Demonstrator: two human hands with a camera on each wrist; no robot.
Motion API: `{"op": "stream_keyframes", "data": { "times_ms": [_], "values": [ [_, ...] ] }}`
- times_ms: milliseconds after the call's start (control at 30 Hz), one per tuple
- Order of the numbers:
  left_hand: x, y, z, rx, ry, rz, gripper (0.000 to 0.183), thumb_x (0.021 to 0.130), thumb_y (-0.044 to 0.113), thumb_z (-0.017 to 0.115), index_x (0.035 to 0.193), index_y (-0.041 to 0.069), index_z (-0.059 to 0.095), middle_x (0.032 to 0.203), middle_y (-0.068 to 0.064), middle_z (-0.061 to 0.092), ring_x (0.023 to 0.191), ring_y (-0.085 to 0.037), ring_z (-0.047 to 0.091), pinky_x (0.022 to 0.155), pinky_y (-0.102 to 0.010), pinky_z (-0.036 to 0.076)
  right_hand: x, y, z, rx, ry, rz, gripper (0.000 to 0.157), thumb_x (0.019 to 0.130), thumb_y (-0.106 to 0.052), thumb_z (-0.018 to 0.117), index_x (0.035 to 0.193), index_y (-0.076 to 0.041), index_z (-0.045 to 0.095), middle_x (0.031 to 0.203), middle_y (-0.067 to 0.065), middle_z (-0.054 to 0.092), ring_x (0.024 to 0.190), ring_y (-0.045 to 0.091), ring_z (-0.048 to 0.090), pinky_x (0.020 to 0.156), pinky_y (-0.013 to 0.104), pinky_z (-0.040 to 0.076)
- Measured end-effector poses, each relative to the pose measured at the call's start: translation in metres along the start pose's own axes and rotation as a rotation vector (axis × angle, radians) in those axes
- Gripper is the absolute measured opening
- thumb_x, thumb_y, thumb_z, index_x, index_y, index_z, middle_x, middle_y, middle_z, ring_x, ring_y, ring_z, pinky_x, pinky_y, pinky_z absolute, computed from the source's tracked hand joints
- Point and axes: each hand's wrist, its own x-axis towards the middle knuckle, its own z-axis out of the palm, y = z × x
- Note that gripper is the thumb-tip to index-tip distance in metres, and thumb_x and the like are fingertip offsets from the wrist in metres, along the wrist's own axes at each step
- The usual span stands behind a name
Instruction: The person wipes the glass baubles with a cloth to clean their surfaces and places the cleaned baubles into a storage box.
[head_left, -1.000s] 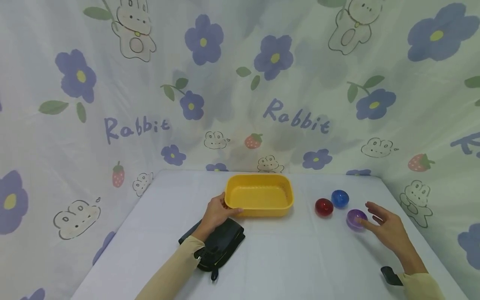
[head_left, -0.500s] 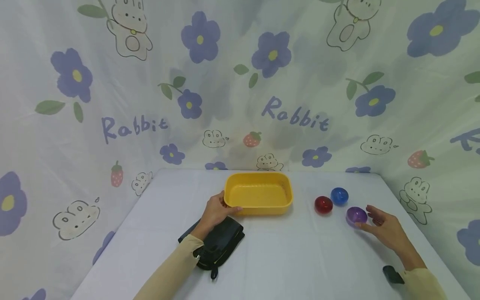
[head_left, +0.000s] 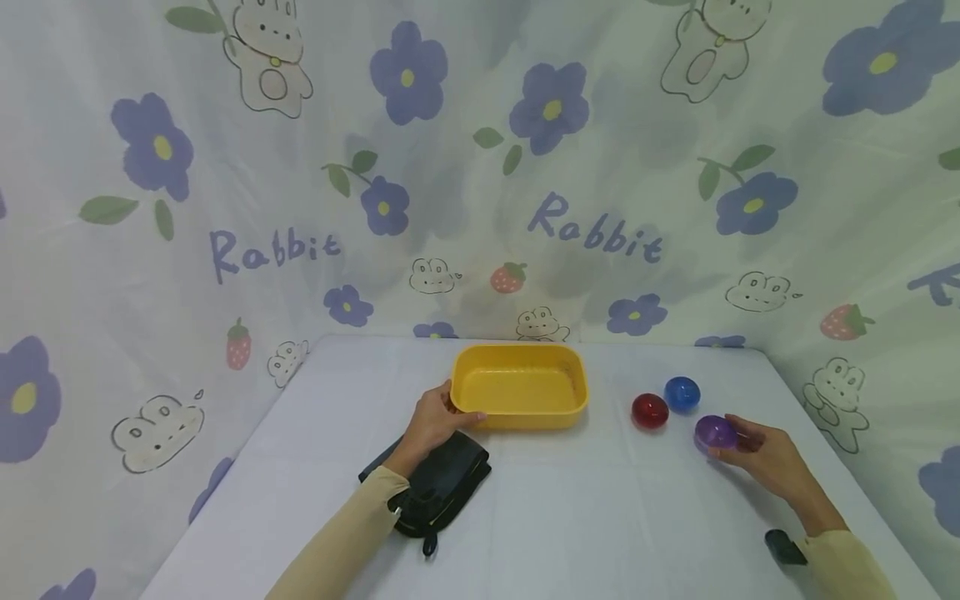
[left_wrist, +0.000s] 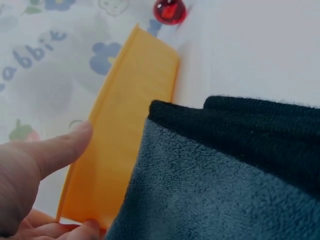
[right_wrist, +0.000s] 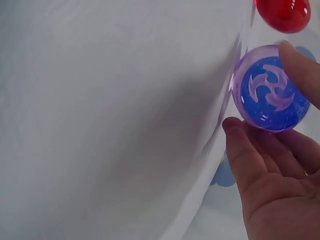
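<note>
A yellow plastic basin (head_left: 519,421) stands toward the back of the table in the head view. My left hand (head_left: 433,427) grips its near left corner; the left wrist view shows the thumb (left_wrist: 67,150) against the rim and fingertips curled below. On the right, my right hand (head_left: 768,460) holds a purple transparent ball (head_left: 715,433) between thumb and fingers. Seen from the right wrist, that ball (right_wrist: 270,92) carries a pale swirl on blue and seems to rest on the tablecloth. A red ball (head_left: 649,411) and a blue ball (head_left: 682,394) lie just beyond it.
Beneath my left forearm lies a black zippered pouch (head_left: 450,475), its front edge near the basin. White cloth (head_left: 585,517) covers the table. A curtain (head_left: 480,192) with rabbits and flowers hangs close behind the table and along its sides.
My right hand's fingers have closed in around the purple ball from a looser, spread pose. My left hand stays at the basin's corner, and the red and blue balls have not moved.
</note>
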Motion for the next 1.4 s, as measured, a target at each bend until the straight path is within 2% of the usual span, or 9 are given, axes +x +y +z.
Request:
{"op": "stream_keyframes", "data": {
  "times_ms": [133, 300, 400, 600, 733, 867, 1100, 1233, 1400],
  "values": [
    [0.001, 0.002, -0.004, 0.016, -0.022, -0.005, 0.065, 0.077, 0.035, 0.082, 0.131, 0.006, 0.058, 0.122, -0.012, 0.067, 0.100, -0.021, 0.061, 0.097, -0.040, 0.053, 0.001, 0.000, 0.002, -0.004, 0.011, -0.005, 0.088, 0.081, -0.041, 0.077, 0.143, 0.010, 0.041, 0.141, 0.038, 0.043, 0.122, 0.054, 0.053, 0.094, 0.054, 0.050],
    [0.000, 0.001, -0.021, 0.066, -0.049, -0.106, 0.085, 0.082, 0.043, 0.076, 0.148, 0.003, 0.041, 0.145, -0.018, 0.053, 0.132, -0.035, 0.054, 0.106, -0.049, 0.046, 0.002, 0.001, 0.002, -0.004, 0.015, -0.011, 0.087, 0.080, -0.040, 0.078, 0.141, 0.011, 0.043, 0.139, 0.039, 0.044, 0.121, 0.054, 0.054, 0.092, 0.053, 0.052],
    [-0.002, -0.002, -0.036, 0.090, -0.060, -0.114, 0.091, 0.085, 0.046, 0.071, 0.152, 0.000, 0.031, 0.151, -0.022, 0.044, 0.138, -0.039, 0.047, 0.108, -0.050, 0.043, 0.002, 0.001, 0.001, -0.003, 0.018, -0.003, 0.087, 0.079, -0.041, 0.078, 0.141, 0.010, 0.044, 0.140, 0.038, 0.044, 0.121, 0.054, 0.053, 0.093, 0.054, 0.051],
    [-0.017, -0.020, -0.063, 0.149, -0.090, -0.148, 0.083, 0.090, 0.048, 0.064, 0.152, 0.002, 0.034, 0.155, -0.021, 0.038, 0.142, -0.040, 0.040, 0.112, -0.054, 0.038, 0.002, -0.002, -0.001, 0.006, 0.010, 0.003, 0.087, 0.079, -0.043, 0.078, 0.141, 0.008, 0.046, 0.140, 0.038, 0.045, 0.122, 0.054, 0.053, 0.094, 0.055, 0.050],
    [-0.030, -0.030, -0.071, 0.249, -0.091, -0.164, 0.082, 0.090, 0.050, 0.063, 0.151, 0.002, 0.037, 0.153, -0.023, 0.040, 0.139, -0.042, 0.043, 0.109, -0.057, 0.040, 0.000, -0.002, -0.002, -0.005, 0.020, -0.006, 0.086, 0.079, -0.044, 0.078, 0.140, 0.008, 0.047, 0.138, 0.038, 0.046, 0.120, 0.054, 0.054, 0.091, 0.054, 0.052],
    [-0.042, -0.036, -0.070, 0.357, -0.079, -0.151, 0.079, 0.089, 0.047, 0.064, 0.147, -0.002, 0.041, 0.143, -0.026, 0.051, 0.127, -0.042, 0.055, 0.102, -0.055, 0.046, 0.000, 0.000, -0.002, 0.000, 0.027, -0.017, 0.084, 0.079, -0.042, 0.079, 0.139, 0.008, 0.048, 0.137, 0.038, 0.047, 0.119, 0.054, 0.056, 0.089, 0.050, 0.054],
    [-0.054, -0.038, -0.070, 0.468, -0.091, -0.190, 0.076, 0.087, 0.044, 0.069, 0.140, -0.007, 0.048, 0.124, -0.024, 0.063, 0.113, -0.037, 0.062, 0.096, -0.052, 0.051, 0.000, 0.003, 0.002, 0.011, 0.012, -0.002, 0.086, 0.079, -0.043, 0.079, 0.140, 0.008, 0.047, 0.138, 0.037, 0.047, 0.119, 0.053, 0.056, 0.087, 0.047, 0.056],
    [-0.055, -0.037, -0.072, 0.471, -0.113, -0.205, 0.067, 0.085, 0.039, 0.071, 0.132, -0.007, 0.056, 0.121, -0.024, 0.064, 0.111, -0.037, 0.063, 0.095, -0.052, 0.051, 0.000, 0.002, 0.001, 0.016, 0.010, -0.005, 0.086, 0.078, -0.043, 0.079, 0.140, 0.008, 0.047, 0.138, 0.037, 0.047, 0.120, 0.052, 0.056, 0.088, 0.047, 0.055],
    [-0.057, -0.035, -0.076, 0.391, -0.127, -0.215, 0.056, 0.082, 0.030, 0.075, 0.123, -0.006, 0.063, 0.118, -0.020, 0.067, 0.108, -0.034, 0.064, 0.093, -0.051, 0.052, -0.001, 0.001, 0.000, 0.032, -0.001, -0.023, 0.089, 0.080, -0.042, 0.078, 0.145, 0.006, 0.041, 0.140, 0.037, 0.045, 0.121, 0.052, 0.055, 0.090, 0.049, 0.053]
  ]
}}
